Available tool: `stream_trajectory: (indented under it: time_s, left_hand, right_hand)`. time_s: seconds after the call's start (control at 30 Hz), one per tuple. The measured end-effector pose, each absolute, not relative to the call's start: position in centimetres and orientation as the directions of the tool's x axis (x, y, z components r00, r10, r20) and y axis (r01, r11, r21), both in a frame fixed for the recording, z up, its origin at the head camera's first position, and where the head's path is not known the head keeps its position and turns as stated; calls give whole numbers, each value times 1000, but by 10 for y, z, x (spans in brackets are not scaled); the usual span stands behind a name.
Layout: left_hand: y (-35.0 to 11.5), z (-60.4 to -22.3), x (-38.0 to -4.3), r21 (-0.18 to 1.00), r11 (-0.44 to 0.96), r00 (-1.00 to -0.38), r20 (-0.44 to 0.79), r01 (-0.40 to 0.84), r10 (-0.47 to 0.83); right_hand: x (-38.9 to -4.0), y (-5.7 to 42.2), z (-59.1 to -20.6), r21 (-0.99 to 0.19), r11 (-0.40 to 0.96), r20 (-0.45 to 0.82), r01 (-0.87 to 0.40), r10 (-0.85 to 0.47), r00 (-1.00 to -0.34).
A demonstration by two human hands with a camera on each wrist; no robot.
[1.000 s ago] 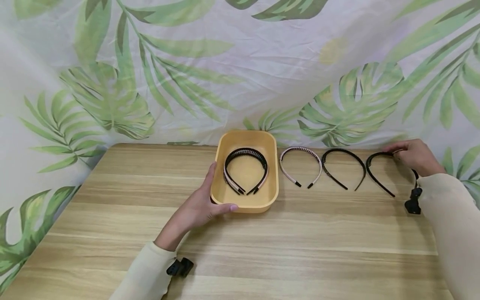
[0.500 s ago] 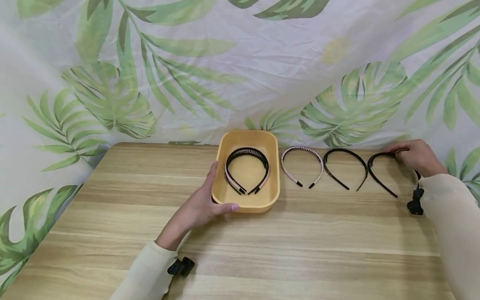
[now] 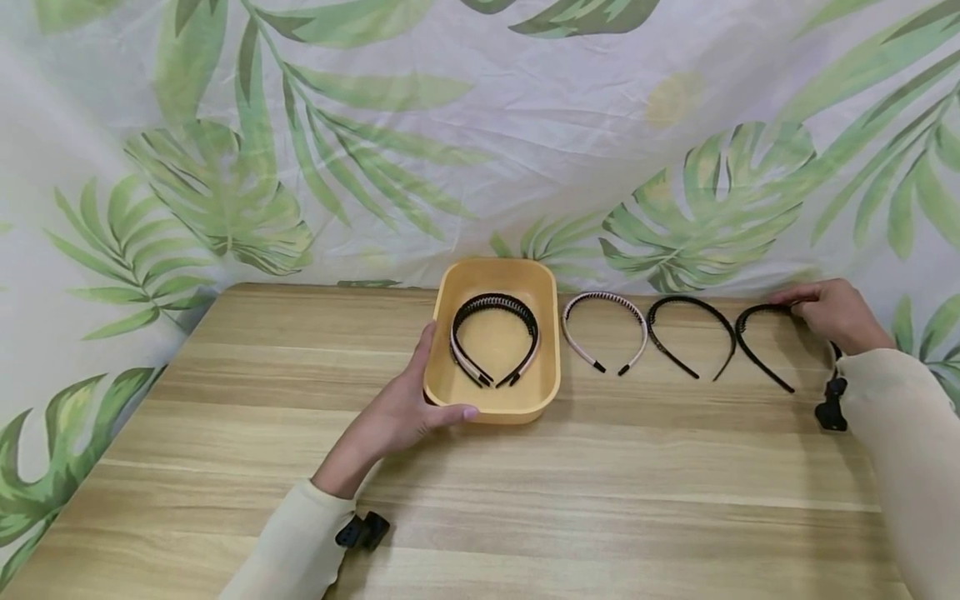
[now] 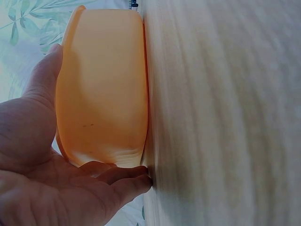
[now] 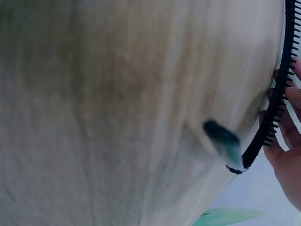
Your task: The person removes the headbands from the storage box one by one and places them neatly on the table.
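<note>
In the head view my left hand (image 3: 397,417) grips the near left corner of a yellow plastic box (image 3: 525,275), its thumb along the front rim. The left wrist view shows the fingers (image 4: 129,181) curled at the box's end, close to the table. Several black and pink headbands (image 3: 495,302) lie nested inside the box. At the far right, my right hand (image 3: 840,315) holds a black toothed headband (image 5: 270,113) by its curved top. Part of that band is hidden under the hand and sleeve.
Between the box and my right hand, a pink headband (image 3: 603,297) and a black headband (image 3: 690,301) lie in a row along the back of the wooden table (image 3: 600,500). A leaf-patterned cloth (image 3: 525,150) hangs right behind the table edge.
</note>
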State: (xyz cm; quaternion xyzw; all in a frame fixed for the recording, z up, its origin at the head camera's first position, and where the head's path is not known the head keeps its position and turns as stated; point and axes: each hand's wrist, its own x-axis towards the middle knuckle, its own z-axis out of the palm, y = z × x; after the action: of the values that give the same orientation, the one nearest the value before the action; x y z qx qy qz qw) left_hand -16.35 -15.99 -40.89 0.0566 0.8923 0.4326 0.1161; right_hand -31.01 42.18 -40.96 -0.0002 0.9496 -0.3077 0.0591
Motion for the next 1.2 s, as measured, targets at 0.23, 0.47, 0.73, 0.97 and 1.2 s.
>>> stream_trajectory:
  time_s: [0.23,0.47,0.73,0.97,1.2]
  left_hand:
    - [-159,-407,-164,781,624,-966,-160,4,205]
    - [-158,-406,-164,781,625,-966,-152,10,207]
    - [-160,-407,-164,777,630,-966,-162,0,200]
    - [-161,-407,-163,781,625,-964,-175,-12,201]
    - [-161,-408,-162,780,626,-964,-178,-15,198]
  right_hand:
    - [-309,422,-407,-541,840,-91,35,-17,-996]
    - [-307,422,-407,-526,851,-94,18,-37,-995]
    - [-303,417,-402,-471,882,-119,-26,-92,-989]
    - [-294,407,-393,-455,889,-141,-51,-128,-982]
    - [-282,394,-388,-479,877,-117,-44,-114,-987]
